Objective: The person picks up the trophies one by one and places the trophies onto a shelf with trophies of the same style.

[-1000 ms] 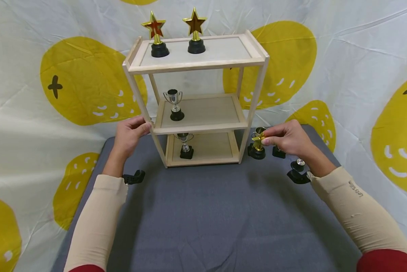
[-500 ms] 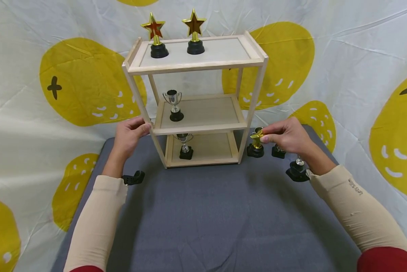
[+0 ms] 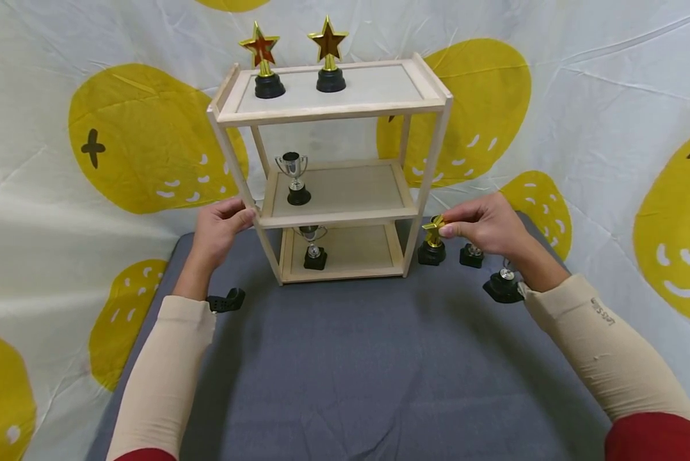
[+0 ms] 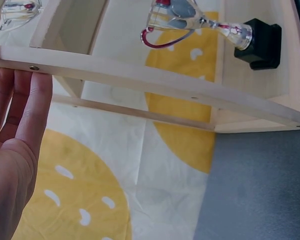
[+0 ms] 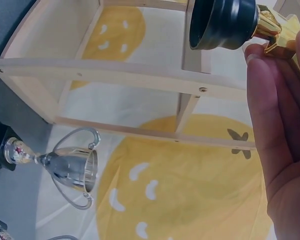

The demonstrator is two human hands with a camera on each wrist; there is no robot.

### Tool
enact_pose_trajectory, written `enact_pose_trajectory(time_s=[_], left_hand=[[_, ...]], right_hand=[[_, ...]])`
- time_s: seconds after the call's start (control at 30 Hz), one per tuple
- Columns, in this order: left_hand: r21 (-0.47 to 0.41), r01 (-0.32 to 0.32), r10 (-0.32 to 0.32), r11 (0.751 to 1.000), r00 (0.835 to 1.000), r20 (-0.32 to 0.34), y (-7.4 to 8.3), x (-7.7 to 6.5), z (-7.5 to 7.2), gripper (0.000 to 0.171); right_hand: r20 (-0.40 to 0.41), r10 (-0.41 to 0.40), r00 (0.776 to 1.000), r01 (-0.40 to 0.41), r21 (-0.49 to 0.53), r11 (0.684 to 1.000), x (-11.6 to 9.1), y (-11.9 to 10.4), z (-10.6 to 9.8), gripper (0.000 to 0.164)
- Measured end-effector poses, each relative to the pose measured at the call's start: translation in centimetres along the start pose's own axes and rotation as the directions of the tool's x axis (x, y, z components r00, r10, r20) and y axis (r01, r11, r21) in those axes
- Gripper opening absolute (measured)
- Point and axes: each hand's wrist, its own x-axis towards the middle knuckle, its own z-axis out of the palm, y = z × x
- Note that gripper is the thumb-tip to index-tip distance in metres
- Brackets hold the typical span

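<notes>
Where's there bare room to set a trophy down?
Free: top shelf, right of the star trophies; middle shelf, right of its silver cup; bottom shelf, right of its trophy cup; table between the forearms. Crowded: right of the rack, where the right hand holds a gold star trophy near cups.

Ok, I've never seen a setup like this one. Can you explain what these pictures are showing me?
There is no machine: a person works with their bare left hand and right hand. The wide view looks forward and down from the head; the other two look out from each wrist, so things there seem turned sideways.

A wooden shelf stands on a grey cloth. Two star trophies are on top, one silver cup on the middle level and another at the bottom. More cups stand right of the shelf.

The left hand grips the shelf's left post. The right hand pinches a third star trophy, its base off the cloth.
</notes>
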Motion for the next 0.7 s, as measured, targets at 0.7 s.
enact_pose_trajectory(time_s=[0.7], left_hand=[[-0.022,-0.003,0.002,1.000,1.000,-0.004,-0.1,0.0,-0.1,0.035]], right_hand=[[-0.011,-0.082,0.997,0.082,-0.007,0.997,0.8,-1.5,-0.8,0.016]])
